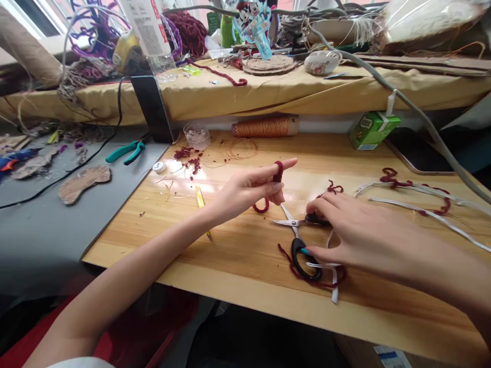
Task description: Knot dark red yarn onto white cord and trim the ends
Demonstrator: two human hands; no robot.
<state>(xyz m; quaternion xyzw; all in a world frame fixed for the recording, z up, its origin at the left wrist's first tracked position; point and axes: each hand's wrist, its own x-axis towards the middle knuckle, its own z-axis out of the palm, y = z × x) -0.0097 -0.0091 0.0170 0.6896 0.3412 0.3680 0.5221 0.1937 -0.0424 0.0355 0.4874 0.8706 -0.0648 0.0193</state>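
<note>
My left hand (245,188) pinches yarn (279,173) round its finger, over the table (230,268). My right hand (355,222) touches the scissors (294,223); I can't tell if it grips. I should hold the yarn snug, blades away.

The wood-grain surface (238,271) carries an orange thread spool (264,127) and a clear round container (197,138) at its far side, burgundy yarn (393,180) and white cords (441,220) at right, burgundy scraps (195,162) and a slim yellow tool (199,197) at left.
</note>
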